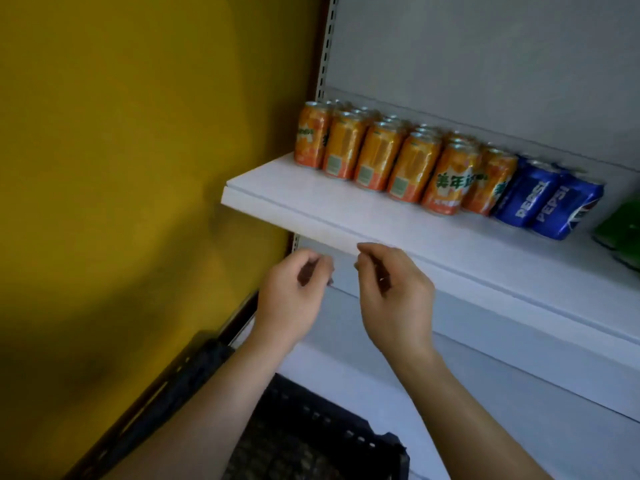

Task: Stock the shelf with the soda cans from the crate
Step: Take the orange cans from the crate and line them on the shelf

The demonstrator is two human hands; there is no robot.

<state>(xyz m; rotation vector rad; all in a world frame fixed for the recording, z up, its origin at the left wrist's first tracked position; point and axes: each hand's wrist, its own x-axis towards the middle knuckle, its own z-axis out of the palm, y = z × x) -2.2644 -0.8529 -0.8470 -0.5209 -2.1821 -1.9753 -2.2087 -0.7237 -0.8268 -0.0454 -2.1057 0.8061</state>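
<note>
Several orange soda cans (377, 155) stand in rows on the white shelf (311, 202), with two blue Pepsi cans (550, 206) to their right. A dark plastic crate (311, 438) sits low between my forearms; no cans are visible in the part that shows. My left hand (294, 299) and my right hand (394, 292) hover side by side just below the shelf's front edge. Both have loosely curled fingers and hold nothing.
A green package (620, 233) lies at the shelf's right edge. A yellow wall (138, 168) fills the left. The grey back panel (485, 64) rises behind the cans, and a slotted upright (325, 46) runs along its left side. A lower white shelf (519, 358) sits beneath.
</note>
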